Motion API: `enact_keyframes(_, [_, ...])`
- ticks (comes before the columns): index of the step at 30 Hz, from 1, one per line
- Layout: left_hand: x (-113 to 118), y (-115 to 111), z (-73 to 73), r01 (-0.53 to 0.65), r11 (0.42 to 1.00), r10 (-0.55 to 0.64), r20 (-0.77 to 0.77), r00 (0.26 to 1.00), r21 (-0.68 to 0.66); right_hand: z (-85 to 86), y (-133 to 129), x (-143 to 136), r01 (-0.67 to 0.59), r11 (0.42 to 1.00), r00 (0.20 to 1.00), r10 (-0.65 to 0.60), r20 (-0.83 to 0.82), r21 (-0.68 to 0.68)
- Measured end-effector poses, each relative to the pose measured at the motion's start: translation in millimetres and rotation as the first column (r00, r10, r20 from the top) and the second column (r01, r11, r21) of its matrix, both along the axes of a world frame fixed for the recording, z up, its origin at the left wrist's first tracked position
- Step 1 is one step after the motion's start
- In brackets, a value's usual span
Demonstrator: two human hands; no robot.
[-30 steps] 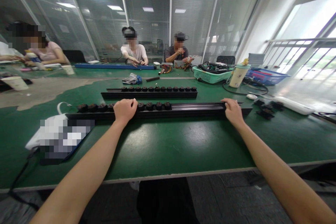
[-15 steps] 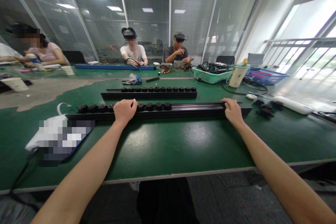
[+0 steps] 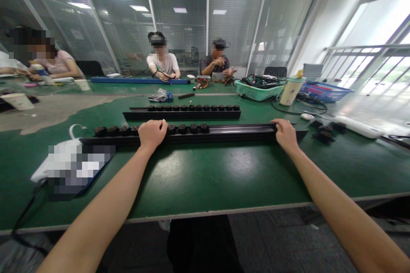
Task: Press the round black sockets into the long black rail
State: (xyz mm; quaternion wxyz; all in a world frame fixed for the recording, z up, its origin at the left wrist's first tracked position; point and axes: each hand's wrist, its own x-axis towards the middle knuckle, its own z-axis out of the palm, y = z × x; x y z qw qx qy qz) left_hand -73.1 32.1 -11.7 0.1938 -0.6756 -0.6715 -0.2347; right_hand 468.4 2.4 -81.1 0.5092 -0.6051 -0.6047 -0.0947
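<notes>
A long black rail [image 3: 237, 133] lies crosswise on the green table in front of me. Several round black parts [image 3: 194, 128] sit in a row along its left and middle stretch, while its right stretch shows a bare shiny channel. My left hand [image 3: 153, 133] is closed over the rail among those parts, hiding some of them. Near the right end, my right hand [image 3: 286, 134] grips the rail's edge with bent fingers. Behind it lies a second, shorter black rail [image 3: 182, 115] that carries a similar row of parts.
Loose black parts [image 3: 324, 135] and a white bar-shaped object [image 3: 360, 128] lie at the right. A green basket [image 3: 261, 91], a lidded cup [image 3: 292, 91] and a blue basket [image 3: 326, 94] stand behind. At left is a white pouch [image 3: 59, 162]. Co-workers sit across the table.
My right hand and the rail's right end have shifted very slightly to the right. My left hand stays in the same place on the rail.
</notes>
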Motion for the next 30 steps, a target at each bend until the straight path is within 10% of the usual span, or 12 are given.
enact_keyframes(30, [-3.3,3.9,-3.4,0.013,1.0,-0.013,0.02,1.0,0.012,-1.9,1.7,10.4,0.074,0.997,0.996,-0.074,-0.038,-0.016])
